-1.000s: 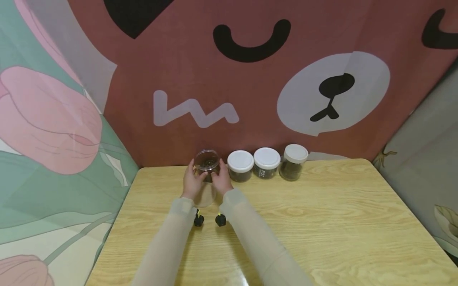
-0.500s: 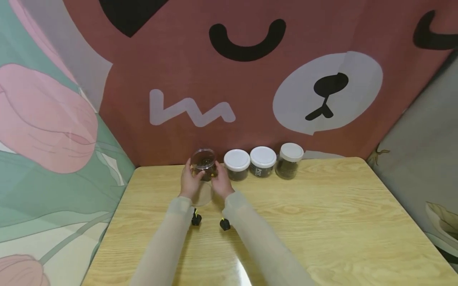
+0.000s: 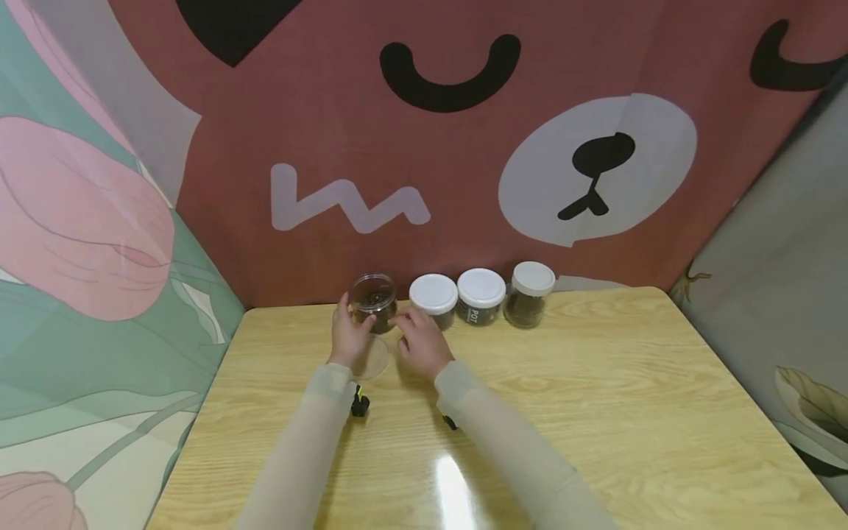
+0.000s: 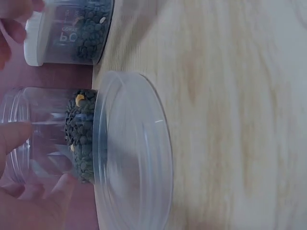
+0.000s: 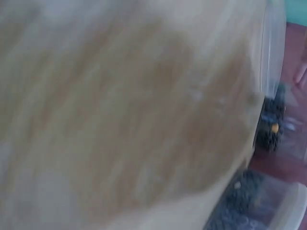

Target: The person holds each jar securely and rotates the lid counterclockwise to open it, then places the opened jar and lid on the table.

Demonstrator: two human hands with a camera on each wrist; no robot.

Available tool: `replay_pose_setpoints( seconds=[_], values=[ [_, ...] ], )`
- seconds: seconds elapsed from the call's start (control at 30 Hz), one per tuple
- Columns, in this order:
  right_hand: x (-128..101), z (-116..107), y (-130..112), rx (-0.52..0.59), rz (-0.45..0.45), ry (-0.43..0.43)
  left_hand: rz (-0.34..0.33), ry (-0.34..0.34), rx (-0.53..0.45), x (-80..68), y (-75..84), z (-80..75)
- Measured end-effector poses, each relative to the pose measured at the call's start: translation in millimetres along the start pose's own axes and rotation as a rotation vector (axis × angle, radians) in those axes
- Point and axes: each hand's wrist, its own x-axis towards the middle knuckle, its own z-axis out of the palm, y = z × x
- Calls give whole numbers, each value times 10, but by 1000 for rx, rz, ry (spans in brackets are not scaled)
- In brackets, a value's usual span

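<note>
A clear open-topped jar [image 3: 373,291] stands at the table's back edge, left of the lidded jars. Dark pellets with a few yellow bits fill its lower part, as the left wrist view shows. My left hand [image 3: 348,338] grips the jar's left and front side, thumb and fingers about its wall. My right hand [image 3: 425,344] is just right of this jar, in front of the nearest lidded jar, its fingers loosely bent and holding nothing. A clear round lid [image 4: 139,153] lies on the table before the open jar. In the right wrist view only the lid's edge shows.
Right of the open jar stand a white-lidded jar [image 3: 433,294], a jar marked POT [image 3: 481,294] and a taller jar [image 3: 528,298], all with dark contents. A printed cloth [image 3: 464,162] hangs behind the wooden table [image 3: 596,412].
My right hand has let go of the open jar and drawn off to the right. The left hand still holds the jar, which stays in its place. The view has shifted slightly.
</note>
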Motion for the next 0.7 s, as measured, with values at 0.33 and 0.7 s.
replay_pose_setpoints(
  seconds=[0.33, 0.7],
  values=[
    [44, -104, 240, -225, 81, 54, -19, 90, -8, -83, 17, -25],
    [-6, -244, 310, -282, 106, -20, 5, 152, -19, -193, 48, 39]
  ],
)
